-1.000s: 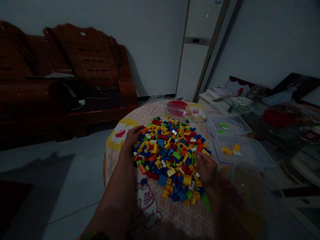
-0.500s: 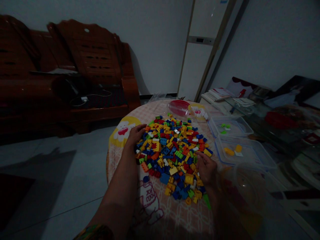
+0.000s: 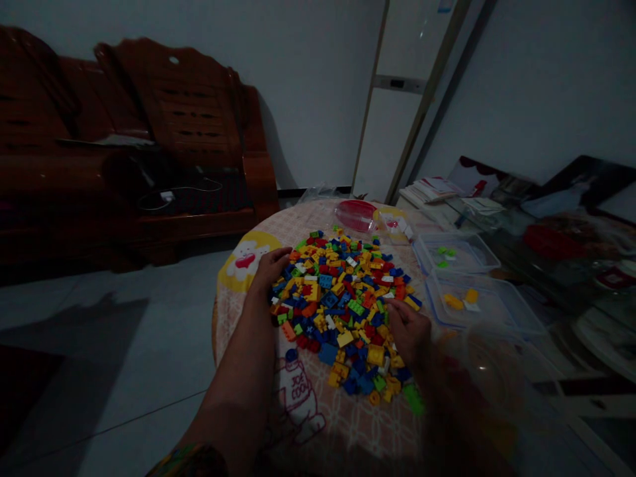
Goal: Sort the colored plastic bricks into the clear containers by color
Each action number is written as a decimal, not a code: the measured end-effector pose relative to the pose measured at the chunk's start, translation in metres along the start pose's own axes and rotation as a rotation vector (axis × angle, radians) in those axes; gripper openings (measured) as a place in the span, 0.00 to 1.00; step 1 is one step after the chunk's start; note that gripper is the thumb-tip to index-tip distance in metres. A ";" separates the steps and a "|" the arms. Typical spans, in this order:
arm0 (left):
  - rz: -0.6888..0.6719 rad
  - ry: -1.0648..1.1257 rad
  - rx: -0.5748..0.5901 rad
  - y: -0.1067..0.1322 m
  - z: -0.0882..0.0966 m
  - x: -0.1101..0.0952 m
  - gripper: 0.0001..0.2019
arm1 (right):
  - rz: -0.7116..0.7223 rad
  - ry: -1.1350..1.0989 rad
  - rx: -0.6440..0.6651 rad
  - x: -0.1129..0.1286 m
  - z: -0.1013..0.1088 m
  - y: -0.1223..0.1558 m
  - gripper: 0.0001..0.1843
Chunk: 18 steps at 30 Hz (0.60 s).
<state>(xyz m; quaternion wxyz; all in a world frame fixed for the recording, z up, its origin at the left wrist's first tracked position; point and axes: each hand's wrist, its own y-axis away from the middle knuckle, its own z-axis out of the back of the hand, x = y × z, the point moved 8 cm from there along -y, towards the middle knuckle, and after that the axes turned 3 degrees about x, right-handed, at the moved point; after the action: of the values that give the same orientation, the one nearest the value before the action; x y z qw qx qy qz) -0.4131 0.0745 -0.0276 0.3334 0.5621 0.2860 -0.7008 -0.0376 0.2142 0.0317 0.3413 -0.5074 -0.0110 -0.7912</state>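
Note:
A wide heap of colourful toy building bricks (image 3: 342, 291) covers the middle of the round table. My left hand (image 3: 271, 268) rests against the heap's left edge, fingers stretched out over the bricks and holding nothing that I can see. On the heap's right side is my right hand (image 3: 411, 331); its thumb and fingertips are pressed together among the bricks. Whatever they pinch is hidden. Beside the right wrist lies a green brick (image 3: 413, 399), partly covered by the forearm.
Clear plastic boxes stand at the right: one (image 3: 472, 255) with green pieces, another (image 3: 501, 305) with yellow pieces and a white one. A red-based clear container (image 3: 356, 215) lies at the table's back. A patterned tablecloth (image 3: 358, 424) covers the table. A wooden bench (image 3: 199, 132) stands behind left.
My right hand has shifted slightly left, its fingertips drawn closer together. More of the green brick by its wrist now shows. My left hand stays in place.

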 end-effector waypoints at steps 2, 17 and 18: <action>-0.004 -0.005 -0.005 0.000 0.000 -0.001 0.28 | 0.064 0.028 0.053 0.024 -0.012 -0.007 0.18; -0.038 -0.067 -0.007 0.004 0.002 -0.011 0.25 | 0.218 0.706 0.630 0.102 -0.174 -0.062 0.17; -0.035 -0.080 -0.017 0.005 0.003 -0.013 0.24 | 0.216 0.717 0.643 0.101 -0.175 -0.060 0.17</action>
<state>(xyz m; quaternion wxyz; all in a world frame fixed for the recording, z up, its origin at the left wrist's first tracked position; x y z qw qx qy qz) -0.4086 0.0710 -0.0145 0.3374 0.5256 0.2882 -0.7259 -0.2350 0.1432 0.0486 0.5428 -0.0706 -0.0838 -0.8327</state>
